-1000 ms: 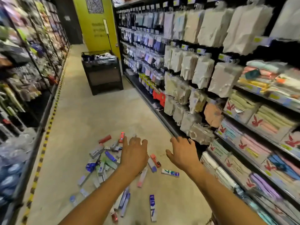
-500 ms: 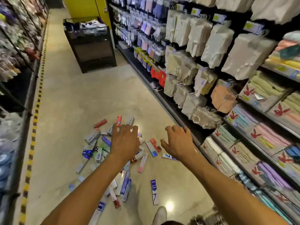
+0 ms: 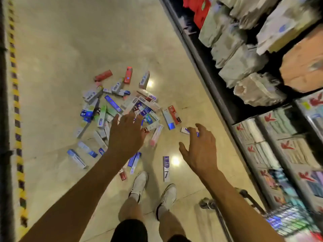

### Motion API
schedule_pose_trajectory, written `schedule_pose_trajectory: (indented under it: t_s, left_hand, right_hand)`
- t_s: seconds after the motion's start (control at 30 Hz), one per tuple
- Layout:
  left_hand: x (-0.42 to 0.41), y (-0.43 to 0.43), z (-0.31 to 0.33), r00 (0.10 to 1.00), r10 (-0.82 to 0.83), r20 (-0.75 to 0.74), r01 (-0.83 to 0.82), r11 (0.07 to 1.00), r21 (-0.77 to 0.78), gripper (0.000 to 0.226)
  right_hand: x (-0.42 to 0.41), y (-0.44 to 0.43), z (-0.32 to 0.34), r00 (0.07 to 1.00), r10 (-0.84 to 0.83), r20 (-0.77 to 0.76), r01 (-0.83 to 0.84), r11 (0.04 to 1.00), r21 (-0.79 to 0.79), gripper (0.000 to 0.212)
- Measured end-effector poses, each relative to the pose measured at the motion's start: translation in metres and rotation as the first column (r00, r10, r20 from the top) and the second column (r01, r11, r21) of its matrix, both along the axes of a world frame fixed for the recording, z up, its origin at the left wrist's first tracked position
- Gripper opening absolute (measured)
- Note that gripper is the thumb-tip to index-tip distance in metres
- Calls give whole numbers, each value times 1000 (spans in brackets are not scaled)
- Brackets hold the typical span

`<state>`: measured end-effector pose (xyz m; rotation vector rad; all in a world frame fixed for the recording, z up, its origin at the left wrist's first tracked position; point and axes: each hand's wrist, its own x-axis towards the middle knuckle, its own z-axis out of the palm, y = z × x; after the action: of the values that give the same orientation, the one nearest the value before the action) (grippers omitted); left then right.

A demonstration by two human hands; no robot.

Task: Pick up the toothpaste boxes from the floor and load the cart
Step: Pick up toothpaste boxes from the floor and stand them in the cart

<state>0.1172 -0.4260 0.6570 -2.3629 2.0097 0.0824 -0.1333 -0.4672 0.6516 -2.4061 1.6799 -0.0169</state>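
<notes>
Dozens of toothpaste boxes (image 3: pixel 120 109) are lying scattered on the floor (image 3: pixel 61 49) of a shop aisle. Above the heap, the left hand (image 3: pixel 126 135) is hovering with fingers spread, gripping nothing. To its right, the right hand (image 3: pixel 201 151) is reaching out open and empty too. At the lower right, the cart (image 3: pixel 286 219) is standing beside the shelves (image 3: pixel 262 84).

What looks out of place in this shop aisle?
Dozens of toothpaste boxes lie scattered at all angles on the floor beside the shelves, instead of being stocked. Both hands are empty.
</notes>
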Motion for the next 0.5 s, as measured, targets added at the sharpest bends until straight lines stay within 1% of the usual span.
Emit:
schedule_pose_trajectory:
  t_s: [0.1,0.2,0.33,0.43,0.5]
  left_hand:
    - [16,-12,-103,997,21,-77,-15,996,87,47]
    - [25,-5,-207,987,69,-145,-48,988,144,41]
    - [27,30,-358,979,121,-165,-78,966,247,43]
    - [23,65,-464,970,172,-173,-106,936,336,44]
    - [20,88,-524,963,199,-181,-118,917,381,42]
  right_hand:
    - [10,5,-100,997,-65,40,61,993,96,60]
    - [22,20,-203,989,-137,61,123,973,195,66]
    - [33,50,-350,973,-230,36,202,910,362,76]
    - [38,76,-445,959,-284,7,253,865,433,74]
    - [41,93,-501,957,-290,0,257,847,466,75]
